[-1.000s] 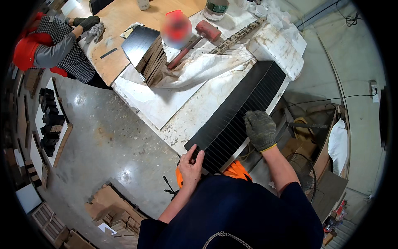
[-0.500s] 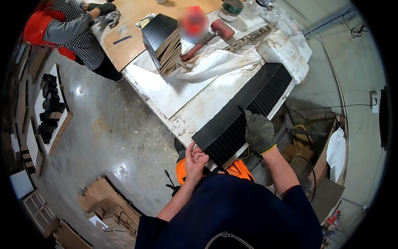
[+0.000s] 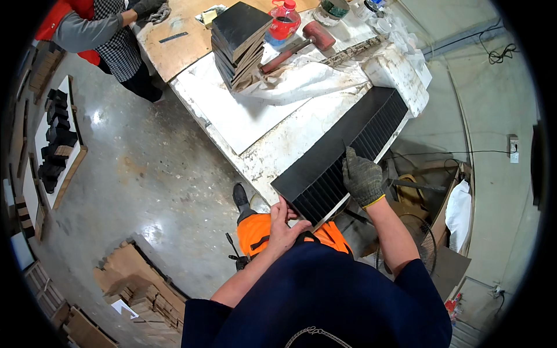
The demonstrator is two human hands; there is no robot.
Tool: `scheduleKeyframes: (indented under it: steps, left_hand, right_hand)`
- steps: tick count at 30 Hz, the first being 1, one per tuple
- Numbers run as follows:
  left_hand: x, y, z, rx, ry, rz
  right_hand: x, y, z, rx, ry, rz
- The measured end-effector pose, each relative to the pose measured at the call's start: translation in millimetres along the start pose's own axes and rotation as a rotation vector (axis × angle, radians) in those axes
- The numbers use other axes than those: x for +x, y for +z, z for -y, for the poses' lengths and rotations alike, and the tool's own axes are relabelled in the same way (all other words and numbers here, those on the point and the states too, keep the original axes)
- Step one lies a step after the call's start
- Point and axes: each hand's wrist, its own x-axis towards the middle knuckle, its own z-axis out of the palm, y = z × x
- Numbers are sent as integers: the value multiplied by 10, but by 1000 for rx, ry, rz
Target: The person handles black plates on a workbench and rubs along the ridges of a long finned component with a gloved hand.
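A long black block (image 3: 331,148) with a ridged, slatted near side lies along the table's near right edge. My left hand (image 3: 282,226), bare, grips its near left end, fingers against the end face and thumb out along the near edge. My right hand (image 3: 364,177) wears a grey knit glove with a yellow cuff. It is closed over the slatted side near the middle of the block. A thin dark tip sticks out past its fingers onto the black top; what it belongs to is hidden in the glove.
On the white-covered table (image 3: 255,168) stand a stack of dark boards (image 3: 241,35), a red-headed mallet (image 3: 319,36), a red-labelled bottle (image 3: 284,22) and a jar (image 3: 332,11). A co-worker (image 3: 104,40) stands at the far left. A wire-guard fan (image 3: 415,238) sits at the right below the table.
My left thumb has spread out along the block's near edge, and the fingers sit closer on its end. My right hand stays near the middle. The whole view has shifted slightly.
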Motion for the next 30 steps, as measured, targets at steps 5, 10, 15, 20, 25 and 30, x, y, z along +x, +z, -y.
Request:
scheduleKeyframes:
  steps: [5,10,15,20,25,30]
  left_hand:
    - [-2,10,9,171,95,-26]
    - [-4,-22,144,152,108,-64]
    - [8,-2,170,87,89,-95]
    - [15,2,138,141,95,-87]
    - [12,28,66,129,68,-108]
    - [48,5,65,204,93,-127]
  right_hand:
    - [-421,-5,562,-48,-396,106]
    - [-343,-196,725,-328,-448,-309]
    - [-185,-190,270,295,-111,-229]
    - [-238,-108,437,108,-179,-159]
    - [-479,-230,904,258,-573,254]
    - [-214,-231,614,175,-241,-20]
